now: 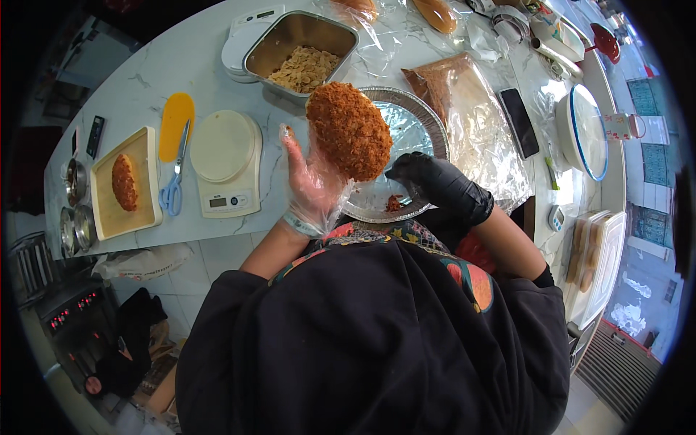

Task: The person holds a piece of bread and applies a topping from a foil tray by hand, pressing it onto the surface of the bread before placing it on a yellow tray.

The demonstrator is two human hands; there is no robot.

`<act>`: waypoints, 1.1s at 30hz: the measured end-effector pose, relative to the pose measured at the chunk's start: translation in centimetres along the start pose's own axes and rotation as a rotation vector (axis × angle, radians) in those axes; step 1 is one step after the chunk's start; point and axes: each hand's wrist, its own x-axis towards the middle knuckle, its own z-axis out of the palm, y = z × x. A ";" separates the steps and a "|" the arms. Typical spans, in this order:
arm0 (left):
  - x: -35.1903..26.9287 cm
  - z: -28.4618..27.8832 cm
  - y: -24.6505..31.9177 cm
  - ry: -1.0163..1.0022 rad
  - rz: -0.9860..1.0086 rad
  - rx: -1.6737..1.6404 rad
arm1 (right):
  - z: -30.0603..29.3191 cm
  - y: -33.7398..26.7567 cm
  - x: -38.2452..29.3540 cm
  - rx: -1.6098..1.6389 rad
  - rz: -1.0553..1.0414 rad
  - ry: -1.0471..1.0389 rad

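On my left hand [318, 187], in a clear plastic glove, rests an oval bread bun [349, 131] coated in brown-orange floss, held above a round foil tray [437, 122]. My right hand [443, 185], in a black glove, is over the tray's right side with its fingers bent; whether anything is between them cannot be seen. A small clump of floss [394, 203] lies in the tray near its front rim. To the right is a clear bag of brown floss [435, 81]. Another coated bun [124, 182] lies on a cream rectangular tray [155, 217] at the left.
A metal container [261, 60] of flaked almonds stands behind the bun. A kitchen scale [225, 163], blue-handled scissors [173, 193] and a yellow scraper [175, 122] are left of my hands. A smartphone [518, 123], a lidded bowl [565, 130] and a small timer [556, 218] lie right.
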 end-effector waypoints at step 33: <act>1.1 0.0 0.3 -0.005 -0.107 -0.057 | 2.9 -3.9 3.6 0.387 0.098 -0.341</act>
